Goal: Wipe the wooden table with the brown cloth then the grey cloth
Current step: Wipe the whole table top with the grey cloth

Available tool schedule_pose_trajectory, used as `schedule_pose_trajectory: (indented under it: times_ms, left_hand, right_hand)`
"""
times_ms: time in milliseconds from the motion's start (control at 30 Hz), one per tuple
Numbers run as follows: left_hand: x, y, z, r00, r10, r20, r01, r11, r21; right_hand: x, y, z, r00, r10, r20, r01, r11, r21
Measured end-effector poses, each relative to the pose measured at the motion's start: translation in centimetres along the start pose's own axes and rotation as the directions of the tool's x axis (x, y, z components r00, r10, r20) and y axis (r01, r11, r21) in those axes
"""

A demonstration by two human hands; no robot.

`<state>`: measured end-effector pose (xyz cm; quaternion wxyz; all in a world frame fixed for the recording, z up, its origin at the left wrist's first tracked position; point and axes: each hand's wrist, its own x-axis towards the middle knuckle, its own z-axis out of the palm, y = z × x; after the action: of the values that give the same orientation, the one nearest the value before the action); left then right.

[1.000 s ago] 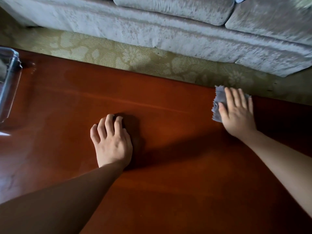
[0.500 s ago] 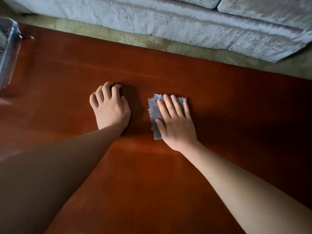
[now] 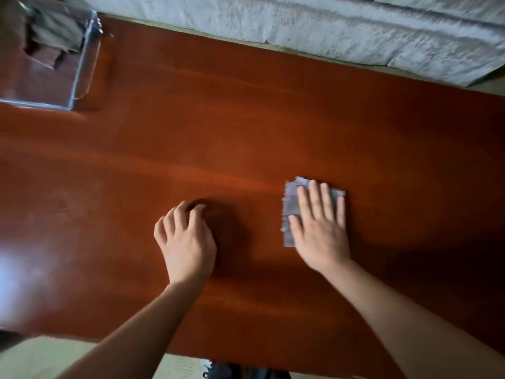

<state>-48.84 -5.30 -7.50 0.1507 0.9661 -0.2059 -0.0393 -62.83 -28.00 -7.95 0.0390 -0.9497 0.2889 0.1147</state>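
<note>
On the reddish wooden table (image 3: 246, 127) my right hand (image 3: 319, 231) lies flat with straight fingers, pressing the grey cloth (image 3: 291, 203) against the surface. The cloth's zigzag edge shows to the left of and beyond my fingers. To its left, my left hand (image 3: 185, 242) rests on the bare wood on its fingertips, fingers loosely curled and holding nothing. A brown cloth (image 3: 46, 54) lies folded inside a clear container at the far left corner.
The clear container (image 3: 87, 58) stands at the table's far left. A pale grey sofa (image 3: 328, 28) runs along the far edge. The near table edge and light floor (image 3: 41, 356) show at the bottom.
My right hand slid the grey cloth from the far right edge leftward toward my left hand, then a little back to the right. My left hand stayed put; the view drew back.
</note>
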Motion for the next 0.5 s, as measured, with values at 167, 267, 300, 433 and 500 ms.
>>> schedule_pose_trajectory:
  times_ms: [167, 267, 300, 433, 500]
  left_hand:
    - [-1.1, -3.4, 0.1, 1.0, 0.013, -0.02, -0.014, 1.0, -0.024]
    - [-1.0, -3.3, 0.3, 0.999, 0.011, -0.036, -0.013, 0.999, -0.033]
    - [-1.0, -3.2, 0.3, 0.999, 0.019, -0.042, -0.02, 0.999, -0.031]
    - [-1.0, -3.3, 0.7, 0.994, 0.039, -0.099, -0.038, 0.999, 0.003]
    - [-1.2, -3.1, 0.8, 0.993, 0.011, -0.12, -0.009, 1.0, 0.015]
  right_hand:
    - [-0.3, -13.0, 0.6, 0.986, -0.166, -0.011, 0.166, 0.982, 0.087]
    - [-0.6, -16.5, 0.9, 0.976, -0.218, -0.024, 0.22, 0.971, 0.092]
    - [-0.8, -16.5, 0.9, 0.972, -0.234, -0.024, 0.235, 0.967, 0.095]
    - [-3.3, -12.2, 1.4, 0.957, -0.285, -0.061, 0.29, 0.95, 0.113]
    - [-5.6, -7.8, 1.7, 0.96, -0.273, -0.068, 0.279, 0.954, 0.105]
